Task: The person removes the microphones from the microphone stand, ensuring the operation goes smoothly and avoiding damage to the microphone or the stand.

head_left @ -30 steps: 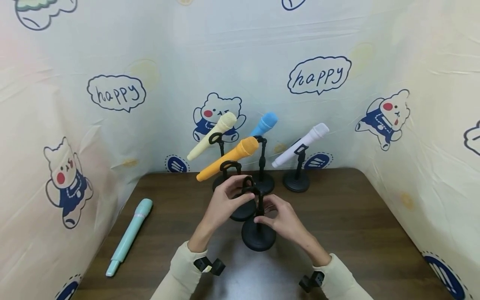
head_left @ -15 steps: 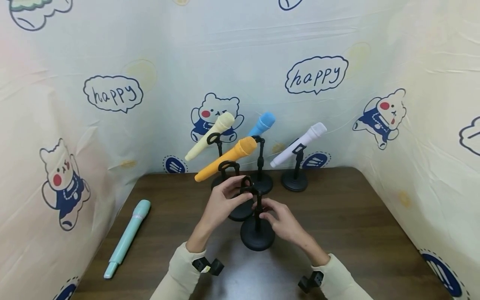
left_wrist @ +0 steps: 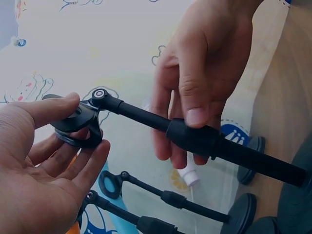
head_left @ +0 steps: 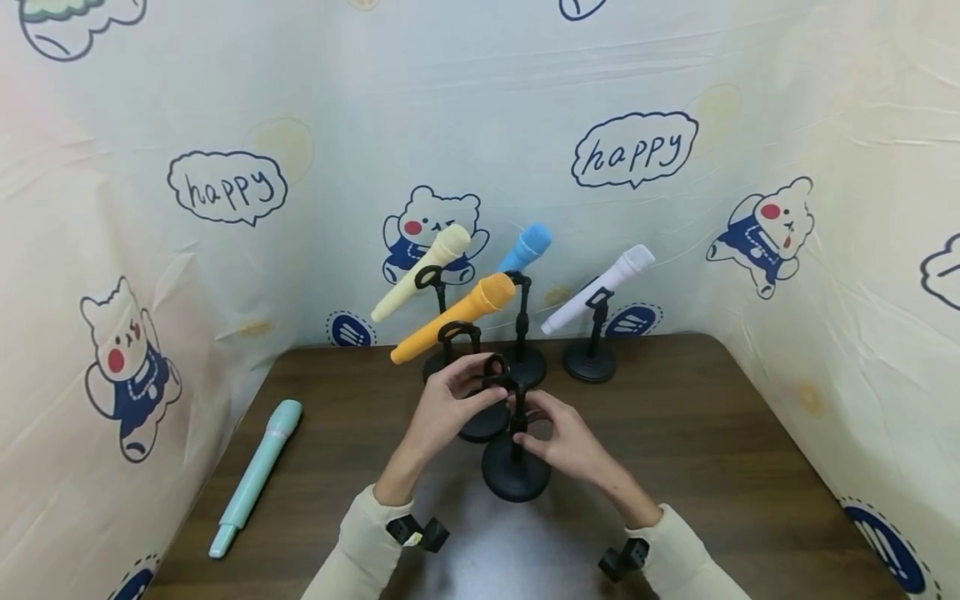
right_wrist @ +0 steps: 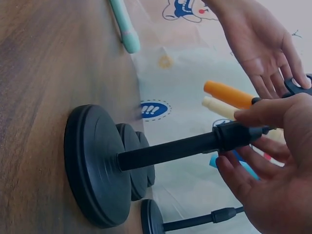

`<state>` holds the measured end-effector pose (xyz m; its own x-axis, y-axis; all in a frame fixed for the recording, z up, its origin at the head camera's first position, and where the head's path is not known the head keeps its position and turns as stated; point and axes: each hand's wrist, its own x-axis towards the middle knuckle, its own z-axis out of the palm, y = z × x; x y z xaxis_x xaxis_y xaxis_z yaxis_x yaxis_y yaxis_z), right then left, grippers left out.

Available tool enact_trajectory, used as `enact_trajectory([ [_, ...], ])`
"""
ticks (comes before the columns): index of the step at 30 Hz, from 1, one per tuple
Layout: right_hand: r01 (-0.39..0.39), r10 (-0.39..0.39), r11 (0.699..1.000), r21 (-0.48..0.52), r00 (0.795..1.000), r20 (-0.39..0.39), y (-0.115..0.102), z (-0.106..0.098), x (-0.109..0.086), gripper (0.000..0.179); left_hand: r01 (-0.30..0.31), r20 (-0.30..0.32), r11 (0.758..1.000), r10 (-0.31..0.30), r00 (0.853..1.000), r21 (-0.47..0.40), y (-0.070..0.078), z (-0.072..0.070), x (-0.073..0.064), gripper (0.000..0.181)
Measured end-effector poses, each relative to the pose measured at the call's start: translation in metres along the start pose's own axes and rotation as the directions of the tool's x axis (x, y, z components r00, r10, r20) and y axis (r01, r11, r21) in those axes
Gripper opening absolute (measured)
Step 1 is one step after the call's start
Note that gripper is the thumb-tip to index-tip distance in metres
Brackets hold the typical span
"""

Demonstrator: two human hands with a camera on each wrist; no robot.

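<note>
A black desktop microphone stand (head_left: 516,471) stands upright on its round base at the middle of the table. My left hand (head_left: 450,408) pinches the ring-shaped clip (left_wrist: 77,122) at its top between thumb and fingers. Lower down, my right hand (head_left: 562,437) grips the thick collar (left_wrist: 195,139) on the pole, thumb on one side and fingers on the other. In the right wrist view, the base (right_wrist: 95,165) rests on the wood. No microphone sits in this stand's clip.
Behind the hands, more stands carry orange (head_left: 457,317), cream (head_left: 423,271), blue (head_left: 531,246) and white (head_left: 600,287) microphones. A mint-green microphone (head_left: 258,475) lies at the table's left side. Patterned cloth (head_left: 480,100) hangs behind the table (head_left: 675,433).
My right thumb and fingers have shifted slightly on the pole, the thumb lifting a little and coming back. My left hand and the stand have stayed in place.
</note>
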<state>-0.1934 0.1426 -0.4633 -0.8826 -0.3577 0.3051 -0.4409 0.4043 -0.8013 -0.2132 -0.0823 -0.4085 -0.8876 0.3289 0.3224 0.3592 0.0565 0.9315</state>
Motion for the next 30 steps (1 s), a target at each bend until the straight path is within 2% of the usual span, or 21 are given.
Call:
enact_trajectory([
  [4,-0.070,0.068,0.996,-0.050,0.997,-0.047,-0.0026,0.0052,0.0017,0.050,-0.001,-0.002,1.000,0.001,1.000,-0.003,-0.0019,0.0006,-0.0011,0.044],
  [9,-0.136,0.129,0.989,-0.060,0.986,-0.110,-0.0038,0.0082,0.0023,0.040,-0.002,-0.006,1.000,0.002,1.000,-0.015,-0.0032,0.0013,-0.0015,0.044],
  [11,-0.120,0.114,0.992,-0.046,0.987,-0.110,-0.0023,0.0077,0.0021,0.035,0.000,-0.006,1.000,0.000,1.000,-0.015,-0.0036,0.0016,-0.0014,0.044],
  [14,-0.061,0.062,0.998,0.003,0.996,-0.065,0.0004,0.0055,0.0009,0.030,0.002,-0.006,1.000,-0.002,1.000,-0.008,-0.0040,0.0021,-0.0012,0.044],
  [17,-0.018,0.018,0.998,0.064,1.000,-0.004,0.0028,0.0037,0.0002,0.033,0.005,-0.010,1.000,-0.005,1.000,0.002,-0.0032,0.0022,-0.0012,0.044],
  [21,-0.013,0.010,0.996,0.089,0.999,0.030,0.0033,0.0031,0.0007,0.038,0.007,-0.012,1.000,-0.007,1.000,0.001,-0.0012,0.0020,-0.0015,0.044],
  [26,-0.039,0.038,0.997,0.061,0.999,0.014,0.0004,0.0037,0.0030,0.044,0.000,-0.008,1.000,0.000,1.000,0.001,-0.0005,0.0016,-0.0013,0.044],
  [30,-0.069,0.069,0.998,-0.007,0.997,-0.034,-0.0015,0.0053,0.0049,0.050,-0.001,-0.007,1.000,0.001,1.000,-0.010,-0.0010,0.0013,-0.0017,0.045],
])
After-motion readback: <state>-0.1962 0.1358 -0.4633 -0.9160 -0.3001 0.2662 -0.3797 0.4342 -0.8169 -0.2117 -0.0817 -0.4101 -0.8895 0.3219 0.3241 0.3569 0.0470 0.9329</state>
